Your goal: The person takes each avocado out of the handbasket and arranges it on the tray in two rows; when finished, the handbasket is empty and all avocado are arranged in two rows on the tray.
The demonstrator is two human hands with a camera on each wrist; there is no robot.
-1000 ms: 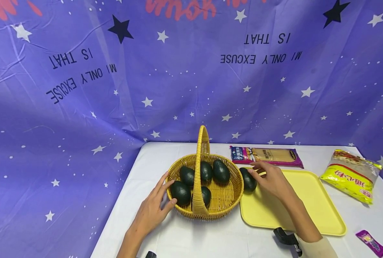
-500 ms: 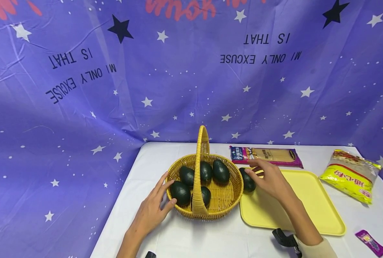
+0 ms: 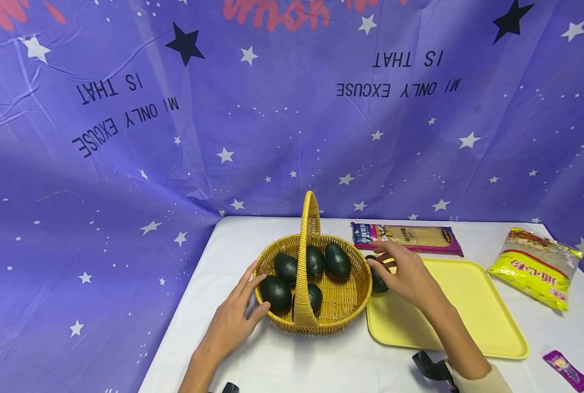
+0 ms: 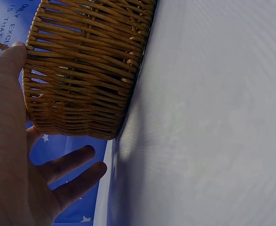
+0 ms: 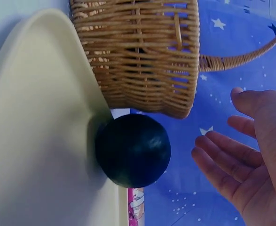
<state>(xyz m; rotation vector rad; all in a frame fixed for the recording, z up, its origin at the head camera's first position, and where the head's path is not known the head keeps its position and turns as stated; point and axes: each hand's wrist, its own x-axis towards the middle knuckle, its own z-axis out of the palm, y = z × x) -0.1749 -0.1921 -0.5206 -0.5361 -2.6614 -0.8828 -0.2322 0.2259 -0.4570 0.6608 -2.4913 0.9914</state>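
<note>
1. The loose avocado (image 5: 134, 151) is resting on the tray (image 3: 474, 311), at its far left corner just beside the basket (image 3: 340, 301). In the head view the right hand (image 3: 410, 275) is covering part of it; whether it is touching the basket, I cannot tell.
2. The right hand is hovering by that avocado with fingers loosely bent and spread from the thumb; the right wrist view is showing a gap, so it is holding nothing.
3. The left hand (image 3: 230, 319) is standing wide, its thumb touching the basket's near left rim and two fingers stretching free. In the left wrist view its near side is running out of frame.
4. Five avocados (image 3: 338, 261) are lying in the basket. The handle (image 3: 302, 273) is rising between them, hiding part of the front one (image 3: 314, 298).
5. Behind the tray, the noodle pack (image 3: 419, 236) is lying flat, its lower edge partly masked by the right hand.
6. The yellow bag (image 3: 537, 267) is lying right of the tray; the purple packet (image 3: 567, 370) is lying nearer the wearer.
7. The sleeve (image 3: 481, 379) is being cut off by the lower edge.
</note>
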